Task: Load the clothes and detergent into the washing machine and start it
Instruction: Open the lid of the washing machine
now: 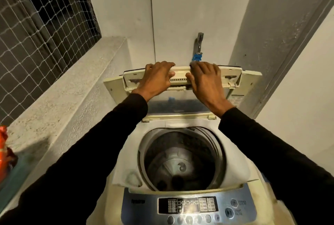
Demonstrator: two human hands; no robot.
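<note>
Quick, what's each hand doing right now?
Left hand: gripping the top edge of the raised cream plastic washing machine lid, fingers curled over it.
Right hand: gripping the same lid edge beside it.

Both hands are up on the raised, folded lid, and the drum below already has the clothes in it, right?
Not quite. The head view shows the drum empty: its bare metal floor and the agitator are visible, with no clothes in it. The rest holds: the left hand and right hand both grip the top edge of the raised, folded lid.
</note>
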